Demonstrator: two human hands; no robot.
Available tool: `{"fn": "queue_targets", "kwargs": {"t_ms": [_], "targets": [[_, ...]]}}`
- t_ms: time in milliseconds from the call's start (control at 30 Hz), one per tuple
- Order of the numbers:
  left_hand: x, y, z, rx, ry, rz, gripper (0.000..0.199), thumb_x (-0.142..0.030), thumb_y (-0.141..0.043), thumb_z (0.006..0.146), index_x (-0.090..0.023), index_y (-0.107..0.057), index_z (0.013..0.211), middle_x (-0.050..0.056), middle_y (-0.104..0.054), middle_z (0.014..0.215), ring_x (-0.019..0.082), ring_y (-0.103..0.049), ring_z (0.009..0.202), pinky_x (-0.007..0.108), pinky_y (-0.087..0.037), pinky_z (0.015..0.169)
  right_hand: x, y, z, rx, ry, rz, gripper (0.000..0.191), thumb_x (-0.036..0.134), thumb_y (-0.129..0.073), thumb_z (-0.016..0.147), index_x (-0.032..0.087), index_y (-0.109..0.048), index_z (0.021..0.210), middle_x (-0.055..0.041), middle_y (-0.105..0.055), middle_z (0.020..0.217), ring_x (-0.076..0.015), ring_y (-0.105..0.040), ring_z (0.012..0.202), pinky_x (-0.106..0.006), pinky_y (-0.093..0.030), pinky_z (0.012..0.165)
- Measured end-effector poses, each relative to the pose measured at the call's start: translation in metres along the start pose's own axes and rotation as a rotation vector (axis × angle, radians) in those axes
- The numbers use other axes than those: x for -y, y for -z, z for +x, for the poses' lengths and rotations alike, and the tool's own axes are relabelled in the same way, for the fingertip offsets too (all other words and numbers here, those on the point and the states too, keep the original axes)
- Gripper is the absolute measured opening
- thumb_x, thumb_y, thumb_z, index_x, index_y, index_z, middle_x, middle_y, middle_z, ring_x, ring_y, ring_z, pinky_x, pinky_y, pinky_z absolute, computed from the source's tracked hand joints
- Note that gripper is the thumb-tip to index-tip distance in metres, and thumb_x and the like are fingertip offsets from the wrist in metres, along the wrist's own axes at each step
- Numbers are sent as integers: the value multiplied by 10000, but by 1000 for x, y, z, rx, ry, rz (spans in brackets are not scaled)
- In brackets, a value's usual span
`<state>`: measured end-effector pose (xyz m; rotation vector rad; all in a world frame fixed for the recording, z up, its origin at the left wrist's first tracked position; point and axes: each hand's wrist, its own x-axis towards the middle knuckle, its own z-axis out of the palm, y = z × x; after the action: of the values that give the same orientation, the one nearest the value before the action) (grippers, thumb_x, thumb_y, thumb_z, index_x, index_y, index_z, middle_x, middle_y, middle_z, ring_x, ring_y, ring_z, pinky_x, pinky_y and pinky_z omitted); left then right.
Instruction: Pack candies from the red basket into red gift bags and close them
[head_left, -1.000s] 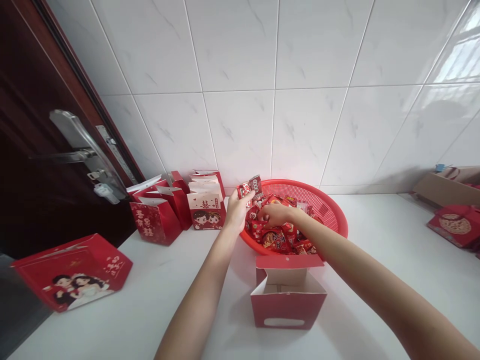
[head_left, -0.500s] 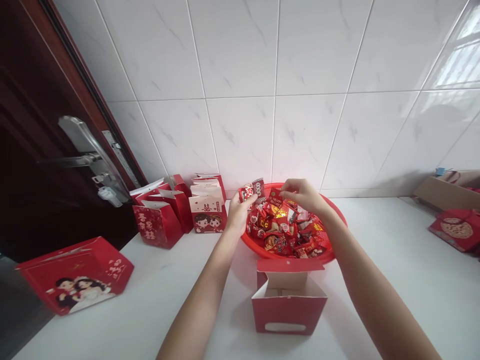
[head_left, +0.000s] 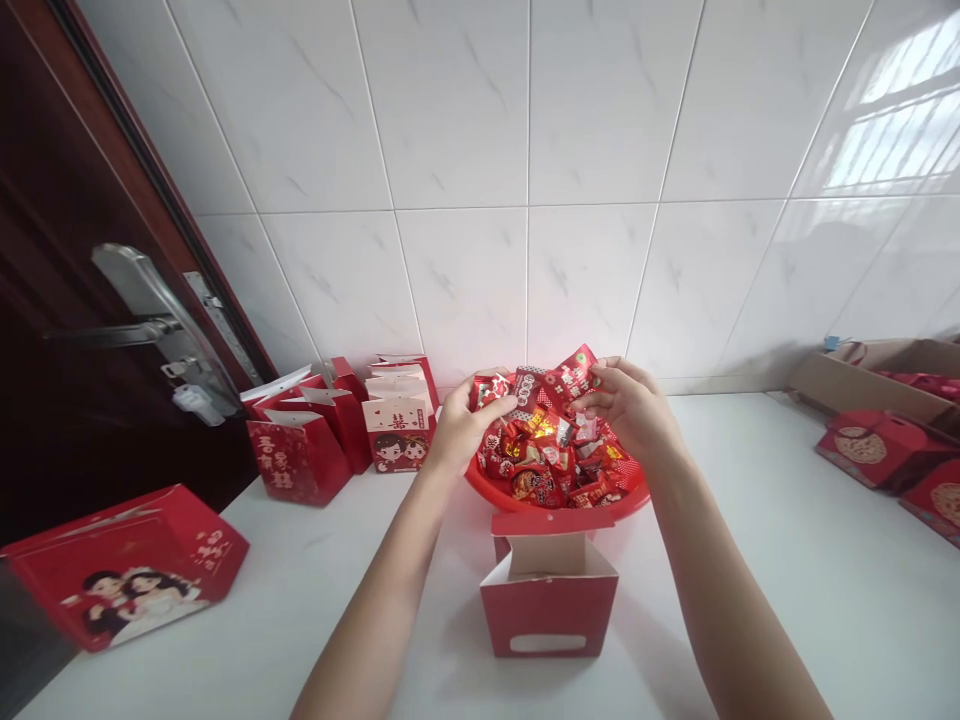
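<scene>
Over the left part of a red basket (head_left: 637, 497), my left hand (head_left: 469, 420) is closed on small wrapped candies (head_left: 531, 388), one red and white, one dark with pale lettering. My right hand (head_left: 626, 400) pinches a red candy packet (head_left: 574, 372) by its right side, above the basket's right part. Many red and gold wrapped candies (head_left: 547, 450) fill the basket below. In front of it stands a red box (head_left: 551, 615) with its top flaps open and a pale interior; neither hand touches it.
Red gift boxes (head_left: 300, 455) and a box with a cartoon couple (head_left: 400, 435) stand at the back left. A larger red box (head_left: 142, 570) is at the left edge. At right are a cardboard box (head_left: 862, 385) and red boxes (head_left: 862, 445). A tiled wall rises behind.
My right hand has lifted a red packet out of the basket and now holds it near the candies in my left hand. The camera view has shifted slightly right.
</scene>
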<state>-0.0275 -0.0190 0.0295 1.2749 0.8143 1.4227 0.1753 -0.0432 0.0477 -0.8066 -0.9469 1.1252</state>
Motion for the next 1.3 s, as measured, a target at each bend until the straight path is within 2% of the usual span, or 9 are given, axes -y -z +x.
{"fn": "queue_targets", "kwargs": {"t_ms": [167,300,467,633,800,933,1033,1200,1300], "targets": [[-5,-4,-7,115,71,48,452,-300,-881,610,-181,-745,1025,38,-781,888,237,-724,847,349,-573,788,4,2,-1,98,-86,-4,383,340,-908,560,188,-607,742,37,-628,734,-120,-674,525,-231,-534,519],[-5,-6,-10,145,62,89,436,-282,-860,644,-184,-740,1051,37,-785,923,235,-725,861,340,-573,786,9,5,0,165,-111,-63,374,320,-919,572,176,-683,824,-1,-684,783,-116,-665,585,-247,-550,583],[-9,-7,-12,187,-22,153,412,-295,-853,678,-199,-747,1064,43,-784,1017,239,-713,946,330,-558,839,8,7,-1,250,-94,-157,376,371,-912,621,142,-737,863,1,-659,700,-90,-581,561,-244,-502,568],[-10,-9,-13,225,-7,163,388,-307,-875,660,-195,-765,1014,52,-786,977,252,-719,896,346,-568,822,5,6,-1,269,-88,-233,361,431,-890,652,151,-683,745,-3,-650,677,-98,-569,580,-244,-479,563],[-12,-11,-13,226,103,83,361,-405,-885,642,-167,-762,885,56,-763,833,244,-709,772,360,-574,753,8,4,-2,256,-86,-228,373,432,-889,652,164,-672,794,-34,-710,793,-147,-658,716,-286,-537,673],[-11,-11,-13,213,85,79,341,-471,-868,664,-169,-721,722,20,-698,684,197,-663,683,312,-539,690,6,4,-2,260,-80,-217,374,439,-884,663,168,-676,815,-35,-710,817,-144,-659,729,-291,-547,697],[-11,-11,-12,204,73,57,371,-525,-844,688,-176,-728,742,20,-688,689,198,-662,701,302,-519,671,8,4,-3,273,-54,-218,368,439,-880,675,172,-674,822,-40,-714,817,-147,-660,717,-285,-544,669],[-35,-5,-25,252,71,122,530,-631,-758,751,-173,-766,1018,36,-684,740,176,-638,623,281,-484,565,36,7,-28,353,108,-225,262,405,-836,748,201,-684,810,-17,-689,774,-141,-635,670,-288,-535,645],[-63,3,-43,356,32,329,452,-571,-739,800,-201,-765,1059,21,-676,714,158,-617,584,261,-473,540,58,6,-51,484,172,-288,190,383,-816,778,236,-706,827,-14,-697,756,-172,-652,658,-317,-549,613]]}}
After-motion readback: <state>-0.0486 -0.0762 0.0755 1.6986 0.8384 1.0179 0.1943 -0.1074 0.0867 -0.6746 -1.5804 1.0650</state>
